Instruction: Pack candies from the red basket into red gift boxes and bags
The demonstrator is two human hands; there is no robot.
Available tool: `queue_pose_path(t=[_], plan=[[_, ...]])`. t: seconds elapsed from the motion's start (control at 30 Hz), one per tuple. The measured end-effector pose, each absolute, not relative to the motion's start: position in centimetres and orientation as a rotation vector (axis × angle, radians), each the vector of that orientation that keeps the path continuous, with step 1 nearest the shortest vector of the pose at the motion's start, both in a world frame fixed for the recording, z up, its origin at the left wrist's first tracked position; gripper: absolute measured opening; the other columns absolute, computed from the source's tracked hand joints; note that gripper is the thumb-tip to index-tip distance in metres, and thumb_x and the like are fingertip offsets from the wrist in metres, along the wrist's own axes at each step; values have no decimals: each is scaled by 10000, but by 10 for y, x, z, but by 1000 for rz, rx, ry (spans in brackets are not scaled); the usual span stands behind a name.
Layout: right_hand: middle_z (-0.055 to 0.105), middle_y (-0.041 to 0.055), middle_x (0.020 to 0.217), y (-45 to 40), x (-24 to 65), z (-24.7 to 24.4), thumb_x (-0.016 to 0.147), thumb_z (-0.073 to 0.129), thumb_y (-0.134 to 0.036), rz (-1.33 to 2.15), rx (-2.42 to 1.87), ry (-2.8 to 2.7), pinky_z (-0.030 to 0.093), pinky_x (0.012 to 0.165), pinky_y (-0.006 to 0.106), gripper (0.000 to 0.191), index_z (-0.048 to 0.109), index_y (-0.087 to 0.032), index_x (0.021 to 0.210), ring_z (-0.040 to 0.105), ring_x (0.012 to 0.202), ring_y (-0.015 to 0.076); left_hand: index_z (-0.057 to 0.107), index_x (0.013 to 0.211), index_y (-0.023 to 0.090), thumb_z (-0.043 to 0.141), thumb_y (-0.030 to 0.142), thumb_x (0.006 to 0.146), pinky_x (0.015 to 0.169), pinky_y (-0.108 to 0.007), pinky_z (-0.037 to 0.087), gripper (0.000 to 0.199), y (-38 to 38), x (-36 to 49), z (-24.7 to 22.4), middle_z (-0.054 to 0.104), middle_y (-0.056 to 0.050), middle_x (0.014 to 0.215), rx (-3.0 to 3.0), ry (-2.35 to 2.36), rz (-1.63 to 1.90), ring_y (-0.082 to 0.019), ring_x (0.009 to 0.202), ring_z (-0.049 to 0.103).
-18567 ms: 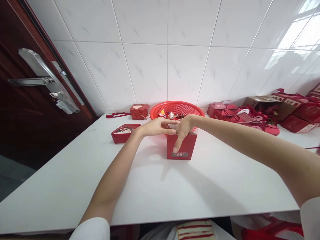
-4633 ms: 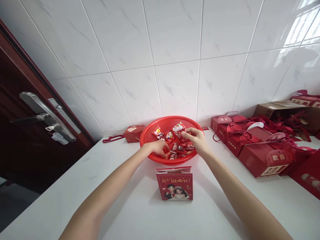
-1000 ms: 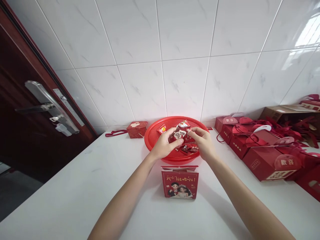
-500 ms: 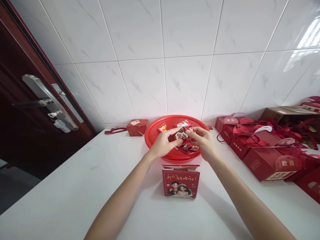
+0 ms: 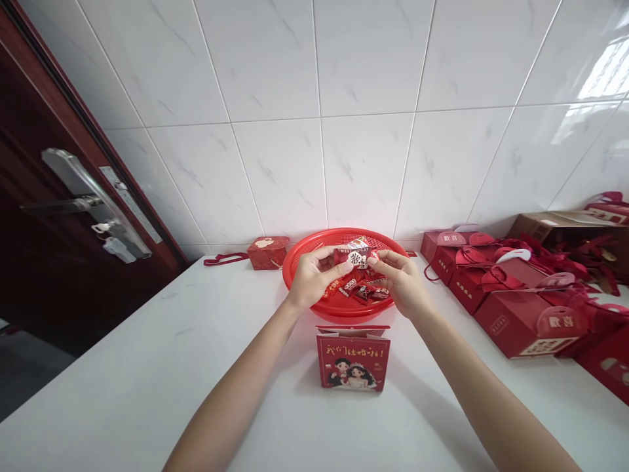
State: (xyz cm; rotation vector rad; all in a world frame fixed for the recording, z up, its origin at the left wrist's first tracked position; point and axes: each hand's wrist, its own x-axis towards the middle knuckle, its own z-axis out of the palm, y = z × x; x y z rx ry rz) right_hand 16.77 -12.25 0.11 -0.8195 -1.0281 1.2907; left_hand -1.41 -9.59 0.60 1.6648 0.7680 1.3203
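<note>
A dark red candy packet (image 5: 354,257) with white lettering is held up over the near part of a red plastic basket (image 5: 289,265). My left hand (image 5: 312,278) is closed on the packet's left end, thumb in front and fingers behind. At the right end, my right hand (image 5: 401,282) pinches it between thumb and fingers. Several wrapped candies (image 5: 363,292) lie in the basket below, partly covered by my hands. Nearer to me, an upright red paper gift box (image 5: 354,360) printed with a cartoon couple stands with its top open; its inside is mostly hidden.
A small red box (image 5: 268,254) with a ribbon stands left of the basket. Several red gift boxes (image 5: 525,321) crowd the white table's (image 5: 196,367) right side, beside a brown carton (image 5: 550,226). Behind is a tiled wall; at left, a dark red door (image 5: 44,216) with a handle.
The packet has tipped up so its lettered face shows more fully. My left fingers have curled further behind it. Both hands stay above the basket.
</note>
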Motion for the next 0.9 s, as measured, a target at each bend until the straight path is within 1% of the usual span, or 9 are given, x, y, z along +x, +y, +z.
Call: queue_pose_path(t=[0.2,0.3,0.5,0.63,0.73,0.83,0.9], plan=[[670,32,798,-123,169,3,560,910,-440,1294,-850,-1032,582,564,257,382,682,-183,729,644,747,170,768,945,158,860,397,684,802,-337,583,365,-97,-16,11,754,-44,861,1619,749,1292,-228,871,703],[666,29,783,-124,172,6,554,915,-438,1292,-850,-1018,585,557,262,390,670,-184,722,635,723,164,765,964,157,852,395,692,796,-339,582,372,-98,-17,13,757,-47,867,1626,748,1270,-230,864,706],[703,54,915,-127,178,10,568,908,-460,1227,-848,-1017,619,611,317,411,659,-193,757,638,746,174,743,1008,153,826,422,720,793,-339,585,403,-100,-16,12,755,-61,930,1654,734,1235,-222,863,705],[701,46,886,-129,178,12,584,896,-483,1184,-869,-1065,593,591,286,408,680,-190,768,637,752,172,730,1017,148,828,395,721,803,-342,583,398,-101,-15,11,748,-66,942,1623,703,1174,-223,880,702],[693,41,869,-132,176,14,591,890,-494,1177,-884,-1083,582,582,274,412,688,-187,776,626,743,164,728,1011,154,821,357,730,806,-331,575,359,-103,-16,13,742,-54,939,1609,689,1167,-207,865,694],[692,45,866,-134,174,15,605,880,-505,1161,-888,-1097,575,582,272,411,686,-189,783,629,760,173,733,939,162,803,339,745,790,-315,565,272,-105,-16,15,731,-37,894,1618,667,1151,-186,826,682],[694,48,873,-135,173,15,620,868,-517,1152,-889,-1110,576,592,275,410,685,-192,791,633,773,179,733,911,161,790,348,751,787,-319,562,253,-105,-15,15,731,-41,887,1630,660,1137,-189,822,678]])
